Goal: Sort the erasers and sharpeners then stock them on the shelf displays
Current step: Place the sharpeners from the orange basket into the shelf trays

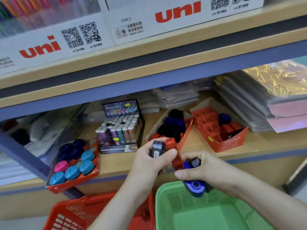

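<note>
Left hand (pixel 154 157) grips boxy red sharpener (pixel 173 146); right hand (pixel 201 169), rounded blue sharpener (pixel 196 186).

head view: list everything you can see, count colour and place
uni boxes: two, white with red print, top shelf
round sharpeners: about nine, teal, navy, one pink, red tray lower left
hi-polymer display: one, black, lower shelf middle
cartons: two, red, lower shelf right
wrapped stacks: several, clear-wrapped, far right
red basket: one, bottom left
green basket: one, bottom right
left hand: grips grey sharpener and red sharpener
right hand: grips blue sharpeners
</note>
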`<state>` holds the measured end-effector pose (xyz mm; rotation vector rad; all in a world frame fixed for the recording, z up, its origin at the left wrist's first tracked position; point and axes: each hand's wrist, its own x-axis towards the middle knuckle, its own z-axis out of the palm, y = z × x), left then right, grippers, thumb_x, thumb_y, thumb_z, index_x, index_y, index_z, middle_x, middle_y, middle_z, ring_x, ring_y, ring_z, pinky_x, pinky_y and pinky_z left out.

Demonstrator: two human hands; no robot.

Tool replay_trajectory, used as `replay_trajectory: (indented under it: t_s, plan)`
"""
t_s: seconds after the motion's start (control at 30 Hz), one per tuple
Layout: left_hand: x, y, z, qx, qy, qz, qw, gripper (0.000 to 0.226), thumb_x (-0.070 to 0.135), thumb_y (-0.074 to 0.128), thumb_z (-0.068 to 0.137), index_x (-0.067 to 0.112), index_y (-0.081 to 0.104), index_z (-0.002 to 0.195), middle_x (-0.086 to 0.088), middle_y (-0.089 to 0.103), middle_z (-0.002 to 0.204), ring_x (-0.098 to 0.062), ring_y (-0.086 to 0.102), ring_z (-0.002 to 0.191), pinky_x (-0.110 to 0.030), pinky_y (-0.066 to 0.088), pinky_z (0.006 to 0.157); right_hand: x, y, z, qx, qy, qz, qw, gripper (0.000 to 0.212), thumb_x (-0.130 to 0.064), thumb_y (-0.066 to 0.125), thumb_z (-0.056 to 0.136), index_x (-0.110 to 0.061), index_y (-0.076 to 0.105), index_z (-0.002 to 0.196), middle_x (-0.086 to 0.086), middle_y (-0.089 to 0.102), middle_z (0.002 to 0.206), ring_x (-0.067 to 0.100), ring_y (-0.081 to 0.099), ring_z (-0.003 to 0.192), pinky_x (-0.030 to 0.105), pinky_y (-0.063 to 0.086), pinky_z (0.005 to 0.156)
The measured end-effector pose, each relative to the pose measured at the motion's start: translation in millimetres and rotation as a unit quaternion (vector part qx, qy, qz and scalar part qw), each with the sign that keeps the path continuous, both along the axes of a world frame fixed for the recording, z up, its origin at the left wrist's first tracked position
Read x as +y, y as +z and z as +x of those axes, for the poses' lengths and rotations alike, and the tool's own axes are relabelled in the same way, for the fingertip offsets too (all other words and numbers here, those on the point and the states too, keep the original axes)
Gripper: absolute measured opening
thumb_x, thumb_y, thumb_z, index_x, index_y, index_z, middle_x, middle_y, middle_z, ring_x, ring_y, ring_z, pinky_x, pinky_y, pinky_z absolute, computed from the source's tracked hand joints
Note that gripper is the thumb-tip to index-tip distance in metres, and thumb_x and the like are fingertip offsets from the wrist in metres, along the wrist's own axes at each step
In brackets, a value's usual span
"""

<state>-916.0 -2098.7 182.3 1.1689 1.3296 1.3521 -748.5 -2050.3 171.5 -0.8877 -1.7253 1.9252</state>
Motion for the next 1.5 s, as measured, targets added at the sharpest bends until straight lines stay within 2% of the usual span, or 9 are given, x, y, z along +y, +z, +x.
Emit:
replay_trajectory:
  t_s: [0.07, 0.2, 0.37, 0.5, 0.63, 0.77, 0.93, 1.27, 1.5]
  plan:
    - [8.7, -6.9, 8.1, -0.060, 0.020, 0.004, 0.998, 0.042, 0.034, 0.078, 0.071, 0.006, 0.065, 0.100, -0.011, 0.064, 0.079, -0.018, 0.057, 0.065, -0.025, 0.047, 0.055, 0.5, -1.3, -0.2, 0.047, -0.005, -0.060, 0.997, 0.016, -0.011, 0.079, 0.076, -0.016, 0.075, 0.091, 0.001, 0.071, 0.081, 0.013, 0.065, 0.072, 0.024, 0.049, 0.071]
    - [25.4, -14.4, 31.7, -0.107, 0.067, 0.015, 0.992, 0.041, 0.031, 0.070, 0.076, 0.008, 0.065, 0.110, -0.020, 0.070, 0.103, -0.033, 0.066, 0.095, -0.050, 0.050, 0.091, 4.8, -7.1, 2.0, 0.076, -0.074, -0.115, 0.988, 0.025, -0.016, 0.087, 0.064, -0.017, 0.074, 0.085, 0.004, 0.068, 0.075, 0.015, 0.063, 0.065, 0.026, 0.050, 0.063]
    - [40.2, -14.0, 53.9, -0.147, 0.042, 0.025, 0.988, 0.034, 0.034, 0.070, 0.075, 0.013, 0.069, 0.103, -0.013, 0.071, 0.098, -0.027, 0.067, 0.092, -0.042, 0.054, 0.087, 14.9, -5.3, 10.6, 0.062, -0.080, -0.073, 0.992, 0.028, -0.021, 0.084, 0.074, -0.029, 0.073, 0.098, 0.008, 0.074, 0.103, 0.027, 0.070, 0.096, 0.045, 0.053, 0.092]
    - [56.3, -15.4, 74.7, -0.134, 0.024, 0.019, 0.991, 0.031, 0.029, 0.071, 0.079, 0.013, 0.067, 0.105, -0.011, 0.071, 0.098, -0.023, 0.068, 0.090, -0.036, 0.054, 0.083, 21.6, -4.2, 17.5, 0.053, -0.126, -0.038, 0.990, 0.029, -0.021, 0.080, 0.078, -0.035, 0.070, 0.101, 0.005, 0.075, 0.098, 0.026, 0.072, 0.093, 0.045, 0.057, 0.087]
    - [88.3, -10.8, 72.7, -0.091, 0.059, 0.018, 0.994, 0.031, 0.035, 0.075, 0.068, 0.023, 0.070, 0.097, -0.008, 0.072, 0.100, -0.026, 0.067, 0.098, -0.040, 0.052, 0.090, 41.3, -6.2, 44.2, -0.090, -0.116, 0.066, 0.987, 0.017, -0.016, 0.083, 0.075, -0.019, 0.073, 0.088, -0.012, 0.069, 0.066, 0.001, 0.061, 0.062, 0.015, 0.047, 0.064]
    - [128.8, -1.9, 62.8, 0.021, 0.043, 0.006, 0.999, 0.032, 0.013, 0.078, 0.077, 0.019, 0.065, 0.106, -0.005, 0.073, 0.098, -0.018, 0.071, 0.088, -0.033, 0.057, 0.083, 63.3, -9.9, 79.3, -0.271, -0.092, 0.136, 0.948, 0.027, -0.029, 0.085, 0.069, -0.026, 0.075, 0.094, -0.015, 0.069, 0.081, 0.004, 0.063, 0.078, 0.018, 0.048, 0.074]
    - [184.6, -10.0, 64.7, 0.170, 0.029, -0.011, 0.985, 0.034, 0.010, 0.082, 0.073, 0.012, 0.068, 0.104, -0.001, 0.072, 0.097, -0.006, 0.070, 0.079, -0.014, 0.054, 0.072, 77.7, 1.3, 106.6, -0.231, -0.146, 0.126, 0.954, 0.021, -0.027, 0.087, 0.069, -0.030, 0.075, 0.086, -0.017, 0.069, 0.074, -0.004, 0.063, 0.071, 0.006, 0.044, 0.062]
    - [249.6, -41.7, 98.0, 0.294, -0.010, 0.002, 0.956, 0.034, 0.014, 0.082, 0.072, 0.030, 0.060, 0.093, 0.008, 0.064, 0.096, -0.014, 0.066, 0.088, -0.041, 0.056, 0.082, 86.0, 9.0, 121.6, -0.186, -0.187, 0.076, 0.962, 0.024, -0.024, 0.087, 0.069, -0.027, 0.076, 0.090, -0.018, 0.063, 0.057, -0.006, 0.056, 0.049, 0.005, 0.038, 0.050]
    - [236.5, -29.4, 93.5, 0.299, 0.038, 0.018, 0.953, 0.026, 0.027, 0.077, 0.078, 0.034, 0.059, 0.095, 0.014, 0.065, 0.095, -0.007, 0.065, 0.085, -0.027, 0.055, 0.074, 86.9, 14.1, 135.4, -0.167, -0.241, 0.041, 0.955, 0.023, -0.025, 0.084, 0.071, -0.033, 0.068, 0.084, -0.007, 0.066, 0.070, 0.007, 0.059, 0.055, 0.014, 0.040, 0.044]
